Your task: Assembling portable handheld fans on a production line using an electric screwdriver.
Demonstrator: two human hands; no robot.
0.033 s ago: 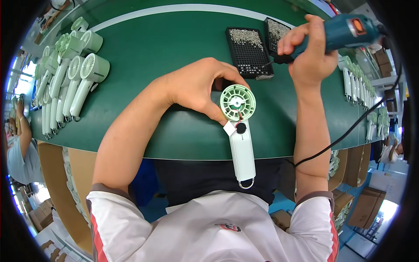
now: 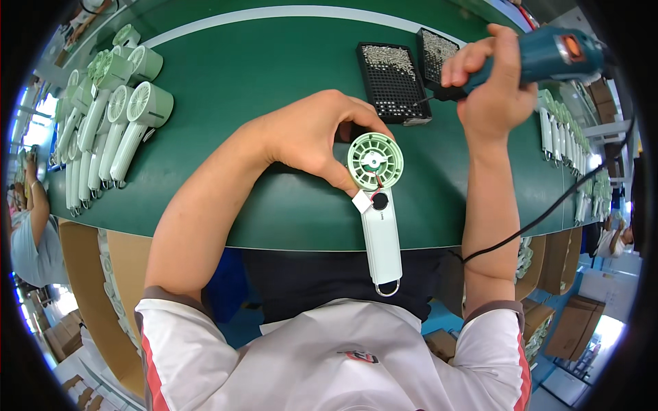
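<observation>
My left hand (image 2: 319,137) is closed around the round head of a pale green handheld fan (image 2: 381,233). Its open-spoked side faces up, with red and dark wires at the centre and a small white tab by my thumb. The handle points toward me, and its metal ring hangs past the table edge. In my right hand (image 2: 497,85) is a teal electric screwdriver (image 2: 558,55) with an orange switch, held nearly level. Its thin bit reaches left over the near end of a black screw tray (image 2: 394,82); whether the tip touches a screw I cannot tell.
A second black screw tray (image 2: 437,53) stands beside the first. Several assembled fans (image 2: 116,113) are stacked at the left, with more fans (image 2: 558,130) at the right. The screwdriver's black cord (image 2: 548,209) loops past my right forearm. Cardboard boxes (image 2: 96,301) stand below the table.
My right hand and the screwdriver have shifted slightly to the right, the bit staying over the tray. My left hand and the fan have barely moved.
</observation>
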